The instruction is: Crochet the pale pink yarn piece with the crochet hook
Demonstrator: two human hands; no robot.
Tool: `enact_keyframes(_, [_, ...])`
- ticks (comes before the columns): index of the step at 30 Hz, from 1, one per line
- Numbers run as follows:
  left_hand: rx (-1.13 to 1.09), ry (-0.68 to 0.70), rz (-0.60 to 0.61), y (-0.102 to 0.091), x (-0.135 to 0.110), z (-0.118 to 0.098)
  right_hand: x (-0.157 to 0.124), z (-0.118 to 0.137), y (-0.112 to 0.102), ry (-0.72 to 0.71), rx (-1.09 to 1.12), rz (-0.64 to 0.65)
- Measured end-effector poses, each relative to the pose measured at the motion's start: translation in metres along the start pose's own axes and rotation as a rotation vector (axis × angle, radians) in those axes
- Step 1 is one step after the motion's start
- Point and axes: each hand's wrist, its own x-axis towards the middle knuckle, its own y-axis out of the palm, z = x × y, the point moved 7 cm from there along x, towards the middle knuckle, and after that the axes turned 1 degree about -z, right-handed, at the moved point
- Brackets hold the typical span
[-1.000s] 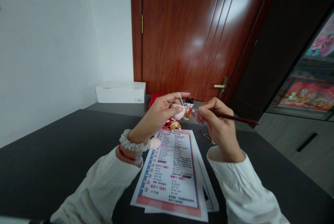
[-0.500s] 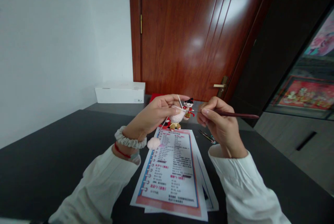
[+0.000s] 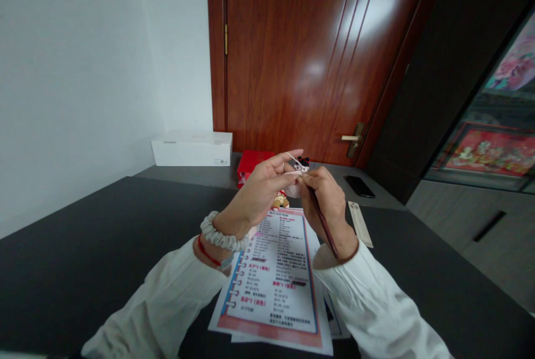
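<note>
My left hand (image 3: 259, 185) pinches a small pale pink crocheted piece (image 3: 293, 190), which is mostly hidden behind my fingers, and a thin pale yarn strand (image 3: 295, 160) runs over my fingertips. My right hand (image 3: 326, 202) sits tight against it, gripping a crochet hook with a dark brown handle (image 3: 322, 224). The handle slants down toward my forearm, and the hook's tip is hidden in my fingers. A small crocheted doll (image 3: 301, 165) in red and black shows just behind my hands.
Printed spiral-edged pattern sheets (image 3: 276, 275) lie on the dark desk (image 3: 83, 270) below my wrists, with a second doll (image 3: 280, 200) at their far end. Farther back are a red box (image 3: 253, 166), a white box (image 3: 191, 150), a black phone (image 3: 359, 186) and a pale paper strip (image 3: 360, 225).
My right hand has moved left against my left hand, and the hook has swung from pointing right to slanting down. The pink yarn ball below my left wrist is now mostly hidden.
</note>
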Motion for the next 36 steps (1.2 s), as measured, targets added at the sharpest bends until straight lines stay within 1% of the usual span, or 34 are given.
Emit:
enact_keyframes(1, [-0.034,-0.032,0.004,0.001,0.000,0.002,-0.001,0.002,0.000,-0.051,-0.023,0.000])
enact_keyframes(2, [-0.070,-0.068,0.017,0.002,-0.001,0.004,-0.002,0.002,-0.001,-0.070,-0.002,-0.012])
enact_keyframes(4, [-0.136,-0.128,0.051,0.003,-0.002,0.007,-0.002,-0.002,-0.004,-0.021,0.139,-0.048])
enact_keyframes(6, [-0.181,-0.152,0.081,0.001,-0.002,0.007,-0.001,-0.011,-0.004,0.131,0.364,-0.058])
enact_keyframes(8, [-0.193,-0.166,0.105,-0.002,-0.002,0.007,-0.001,-0.021,-0.001,0.305,0.577,-0.034])
enact_keyframes(9, [-0.188,-0.171,0.115,-0.004,-0.002,0.006,-0.001,-0.023,0.000,0.361,0.655,-0.016])
enact_keyframes(11, [-0.170,-0.178,0.127,-0.009,-0.002,0.005,0.000,-0.026,-0.001,0.423,0.749,0.003])
enact_keyframes(15, [-0.132,-0.195,0.192,-0.013,-0.004,0.004,-0.002,-0.030,-0.005,0.494,0.814,0.043])
enact_keyframes(19, [-0.138,-0.247,0.283,-0.015,-0.006,0.008,-0.004,-0.031,-0.008,0.508,0.872,0.097])
enact_keyframes(24, [-0.124,-0.314,0.326,-0.020,-0.008,0.016,-0.006,-0.032,-0.008,0.526,0.900,0.158])
enact_keyframes(27, [-0.110,-0.340,0.340,-0.020,-0.010,0.019,-0.006,-0.031,-0.005,0.591,0.984,0.169])
enact_keyframes(29, [-0.100,-0.325,0.335,-0.018,-0.010,0.017,-0.007,-0.030,0.000,0.667,1.054,0.163])
enact_keyframes(32, [-0.021,-0.234,0.277,-0.017,-0.010,0.009,-0.008,-0.030,0.005,0.768,1.112,0.145])
enact_keyframes(34, [0.091,-0.156,0.227,-0.017,-0.009,0.003,-0.008,-0.031,0.007,0.797,1.101,0.128])
enact_keyframes(36, [0.208,-0.085,0.188,-0.016,-0.009,-0.003,-0.007,-0.033,0.005,0.777,1.045,0.098])
